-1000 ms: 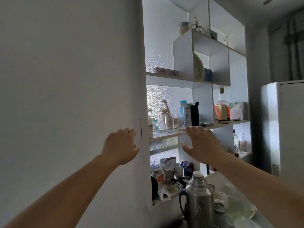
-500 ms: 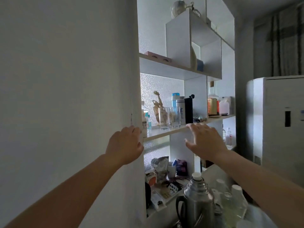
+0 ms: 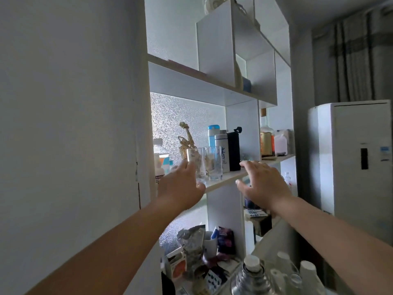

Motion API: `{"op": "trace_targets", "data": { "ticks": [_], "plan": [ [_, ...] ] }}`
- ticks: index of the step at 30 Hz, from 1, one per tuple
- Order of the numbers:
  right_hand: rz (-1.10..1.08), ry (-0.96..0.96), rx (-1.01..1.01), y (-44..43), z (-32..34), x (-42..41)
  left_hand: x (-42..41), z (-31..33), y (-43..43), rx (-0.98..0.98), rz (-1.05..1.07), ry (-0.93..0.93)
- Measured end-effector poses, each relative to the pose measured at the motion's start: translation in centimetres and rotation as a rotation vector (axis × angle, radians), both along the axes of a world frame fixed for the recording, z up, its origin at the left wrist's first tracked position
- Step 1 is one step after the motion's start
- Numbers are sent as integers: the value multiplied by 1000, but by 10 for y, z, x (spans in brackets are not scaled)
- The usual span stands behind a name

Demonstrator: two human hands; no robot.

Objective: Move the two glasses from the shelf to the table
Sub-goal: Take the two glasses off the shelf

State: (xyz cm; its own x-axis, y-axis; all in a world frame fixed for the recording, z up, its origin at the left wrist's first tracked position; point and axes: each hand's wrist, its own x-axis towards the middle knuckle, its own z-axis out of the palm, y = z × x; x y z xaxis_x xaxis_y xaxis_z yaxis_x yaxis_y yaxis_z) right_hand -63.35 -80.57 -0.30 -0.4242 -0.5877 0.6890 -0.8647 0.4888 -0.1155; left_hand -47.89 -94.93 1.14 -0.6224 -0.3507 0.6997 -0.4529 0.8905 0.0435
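Note:
Two clear drinking glasses stand side by side on the white shelf board (image 3: 229, 179): the left glass (image 3: 196, 165) and the right glass (image 3: 213, 162). My left hand (image 3: 182, 186) is at the left glass with fingers spread, thumb near its base and fingertips by its left side; a closed grip is not visible. My right hand (image 3: 262, 184) hovers open, palm down, at the shelf edge, to the right of the right glass and apart from it.
Behind the glasses stand a gold figurine (image 3: 187, 141), a blue-capped bottle (image 3: 212, 135), a white flask (image 3: 222, 154) and a black flask (image 3: 234, 152). A wall (image 3: 74, 124) lies left. Below are cluttered packets (image 3: 202, 252), a steel thermos (image 3: 253, 277) and white cups (image 3: 308, 273). A white appliance (image 3: 353, 162) stands right.
Both hands have advanced to the shelf. My left hand moved right from the wall edge to the left glass; my right hand rose to the shelf edge. The view came closer.

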Motion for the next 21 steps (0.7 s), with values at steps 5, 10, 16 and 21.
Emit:
{"op": "trace_targets", "data": {
  "ticks": [5, 10, 16, 21],
  "plan": [
    [0, -103, -31, -31, -1, -34, -48, 1, -14, 269, 16, 81],
    [29, -232, -64, -64, -6, -55, -78, 0, -35, 439, 40, 142],
    [38, -292, -77, -97, -9, -80, -107, -1, -64, 516, 74, 200],
    [17, -317, -78, -121, -4, -104, -132, -2, -83, 544, 67, 202]
  ]
}}
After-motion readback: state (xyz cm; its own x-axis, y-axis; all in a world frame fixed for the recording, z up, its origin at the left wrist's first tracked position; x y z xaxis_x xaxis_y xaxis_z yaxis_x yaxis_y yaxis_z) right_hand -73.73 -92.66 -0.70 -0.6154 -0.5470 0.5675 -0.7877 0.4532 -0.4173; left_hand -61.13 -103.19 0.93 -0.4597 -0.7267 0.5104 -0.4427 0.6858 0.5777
